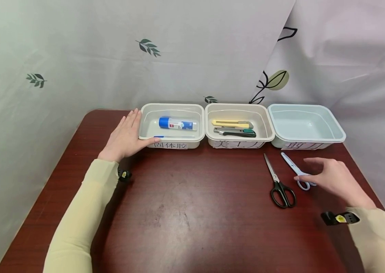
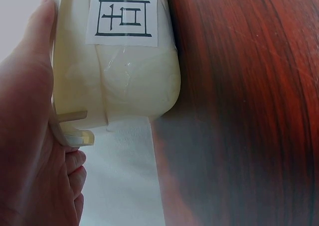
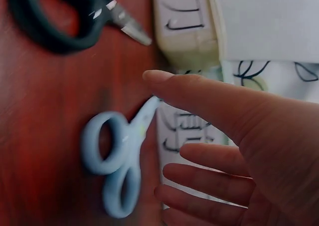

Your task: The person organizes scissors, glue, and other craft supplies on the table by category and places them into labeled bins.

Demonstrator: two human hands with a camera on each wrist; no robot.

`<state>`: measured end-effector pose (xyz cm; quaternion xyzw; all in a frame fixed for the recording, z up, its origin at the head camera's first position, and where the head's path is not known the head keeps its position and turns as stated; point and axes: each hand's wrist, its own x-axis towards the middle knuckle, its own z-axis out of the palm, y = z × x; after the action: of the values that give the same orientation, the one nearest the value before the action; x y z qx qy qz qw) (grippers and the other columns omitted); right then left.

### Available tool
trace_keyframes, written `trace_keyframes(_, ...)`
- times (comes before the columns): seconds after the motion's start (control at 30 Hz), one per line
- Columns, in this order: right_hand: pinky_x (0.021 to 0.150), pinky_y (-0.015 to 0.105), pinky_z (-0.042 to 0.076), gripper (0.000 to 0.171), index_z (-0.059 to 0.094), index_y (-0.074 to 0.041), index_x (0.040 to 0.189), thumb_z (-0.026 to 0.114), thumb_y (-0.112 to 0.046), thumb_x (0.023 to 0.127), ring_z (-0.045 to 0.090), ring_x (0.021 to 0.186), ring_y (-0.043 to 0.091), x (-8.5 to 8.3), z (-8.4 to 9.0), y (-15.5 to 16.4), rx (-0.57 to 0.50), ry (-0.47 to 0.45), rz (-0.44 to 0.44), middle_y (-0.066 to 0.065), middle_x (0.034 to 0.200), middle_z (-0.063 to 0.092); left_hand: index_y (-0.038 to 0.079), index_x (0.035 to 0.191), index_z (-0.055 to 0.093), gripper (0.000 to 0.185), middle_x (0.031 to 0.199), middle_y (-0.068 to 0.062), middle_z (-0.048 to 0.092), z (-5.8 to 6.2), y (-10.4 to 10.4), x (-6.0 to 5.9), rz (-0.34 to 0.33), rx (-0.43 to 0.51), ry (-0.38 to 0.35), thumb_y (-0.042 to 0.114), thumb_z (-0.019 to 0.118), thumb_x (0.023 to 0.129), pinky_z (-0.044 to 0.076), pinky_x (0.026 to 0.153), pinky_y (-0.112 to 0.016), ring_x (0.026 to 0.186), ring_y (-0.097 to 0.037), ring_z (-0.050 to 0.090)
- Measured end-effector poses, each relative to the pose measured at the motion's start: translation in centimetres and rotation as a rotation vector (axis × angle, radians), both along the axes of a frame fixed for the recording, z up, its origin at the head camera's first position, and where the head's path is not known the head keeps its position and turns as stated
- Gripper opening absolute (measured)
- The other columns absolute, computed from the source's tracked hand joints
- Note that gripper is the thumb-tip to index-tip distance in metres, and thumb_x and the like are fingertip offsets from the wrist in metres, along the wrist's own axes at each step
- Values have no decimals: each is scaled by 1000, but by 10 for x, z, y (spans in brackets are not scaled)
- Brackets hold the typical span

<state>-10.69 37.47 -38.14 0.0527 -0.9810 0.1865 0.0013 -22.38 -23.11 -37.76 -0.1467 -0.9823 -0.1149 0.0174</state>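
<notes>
My left hand (image 1: 125,132) lies flat against the left side of the cream tray (image 1: 146,113) that holds a blue-capped glue stick (image 1: 177,123); the left wrist view shows the palm (image 2: 30,136) on the tray's wall (image 2: 129,81). My right hand (image 1: 330,176) hovers with relaxed fingers just right of the light-blue scissors (image 1: 296,170), thumb close to the handles, holding nothing. In the right wrist view the light-blue scissors (image 3: 119,161) lie under the thumb (image 3: 199,96). Black scissors (image 1: 278,182) lie to their left.
The middle cream tray (image 1: 212,132) holds a yellow and a green utility knife (image 1: 234,128). An empty pale-blue tray (image 1: 335,131) stands at the right. All three trays line the table's far edge against a curtain. The dark wooden table (image 1: 192,212) spreads in front.
</notes>
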Motion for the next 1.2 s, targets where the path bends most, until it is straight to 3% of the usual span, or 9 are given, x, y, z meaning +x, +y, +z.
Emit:
trace_keyframes(0.13, 77, 54, 47, 78, 70, 2, 122, 91, -52, 70, 64, 97, 39, 3, -8, 4, 11, -21, 6, 16, 97, 75, -5, 160, 9, 125, 167, -24, 10, 0, 0, 0, -1, 0, 0, 83, 53, 84, 3, 124, -46, 154, -34, 7)
trace_keyframes(0.3, 69, 41, 46, 78, 70, 2, 120, 91, -53, 69, 64, 84, 26, 6, -12, 5, 19, -60, 3, 4, 88, 72, -5, 160, 8, 125, 167, -24, 10, 0, 0, 0, -1, -2, 3, 83, 53, 85, 2, 124, -45, 154, -34, 7)
trace_keyframes(0.73, 64, 38, 45, 74, 72, 3, 113, 93, -51, 67, 61, 77, 21, 9, -13, 10, 47, -70, -9, 1, 82, 68, -5, 160, 9, 125, 166, -24, 10, 1, 0, 1, -2, 4, 4, 83, 54, 84, 3, 124, -45, 154, -34, 7)
trace_keyframes(1.03, 62, 37, 46, 67, 73, 6, 108, 94, -41, 67, 60, 73, 19, 8, -12, 12, 34, -89, -24, 0, 77, 69, -7, 160, 10, 124, 166, -25, 11, 2, 0, 2, -8, 1, 11, 81, 55, 85, 5, 123, -48, 154, -35, 8)
trace_keyframes(1.2, 62, 38, 45, 59, 74, 7, 104, 94, -34, 67, 57, 75, 21, 8, -13, 11, 35, -74, -12, 6, 83, 67, -7, 160, 10, 123, 166, -26, 12, 2, 1, 2, -9, 7, 6, 80, 55, 85, 4, 123, -47, 154, -36, 9)
